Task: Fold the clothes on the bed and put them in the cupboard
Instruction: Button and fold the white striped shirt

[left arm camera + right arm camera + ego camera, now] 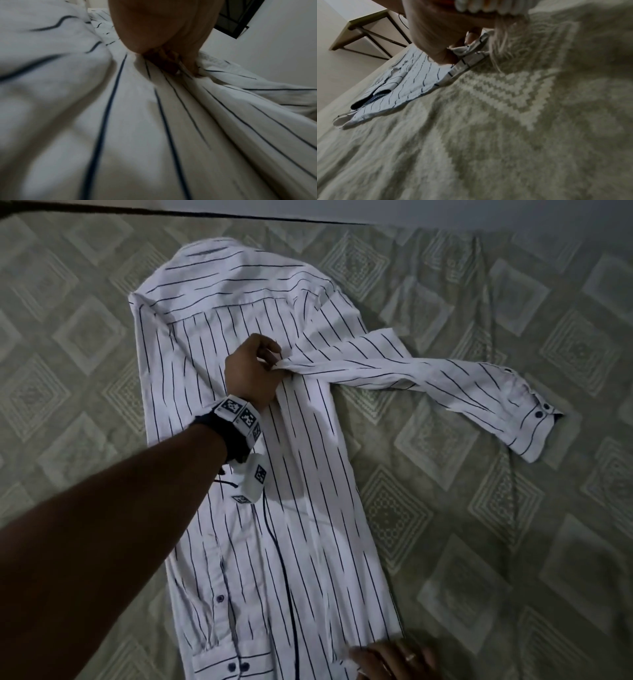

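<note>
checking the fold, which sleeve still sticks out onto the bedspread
The right-side sleeve, stretched out over the bedspread; the other sleeve lies folded along the shirt's body.

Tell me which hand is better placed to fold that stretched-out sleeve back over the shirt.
Probably the left hand: it already pinches the sleeve near the shoulder fold. The right hand grips the shirt at its hem corner, away from the sleeve.
</note>
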